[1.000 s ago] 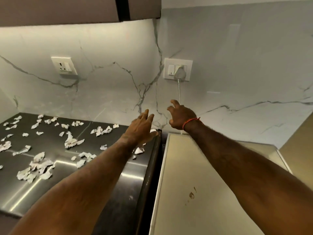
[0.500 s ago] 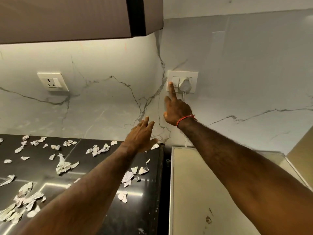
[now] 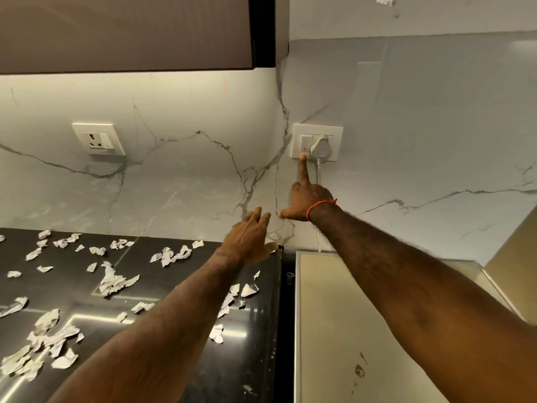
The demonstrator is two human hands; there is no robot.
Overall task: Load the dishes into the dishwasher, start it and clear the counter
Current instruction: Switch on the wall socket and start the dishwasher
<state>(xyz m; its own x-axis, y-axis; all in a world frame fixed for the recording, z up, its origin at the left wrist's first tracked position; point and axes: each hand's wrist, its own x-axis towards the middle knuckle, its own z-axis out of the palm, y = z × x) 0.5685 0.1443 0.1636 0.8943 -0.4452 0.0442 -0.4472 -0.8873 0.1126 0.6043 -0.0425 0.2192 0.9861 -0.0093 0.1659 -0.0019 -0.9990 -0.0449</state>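
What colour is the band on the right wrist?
Orange-red thread band, clearest in the head view.

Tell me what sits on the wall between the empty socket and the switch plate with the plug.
Nothing: in the head view, bare veined marble backsplash separates the empty socket from the switch plate.

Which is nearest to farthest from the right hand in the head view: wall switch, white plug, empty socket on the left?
From the right hand:
1. Wall switch, straight above; the index finger touches its lower edge.
2. White plug, just right of the switch on the same plate.
3. Empty socket, far left on the wall, above the littered counter.
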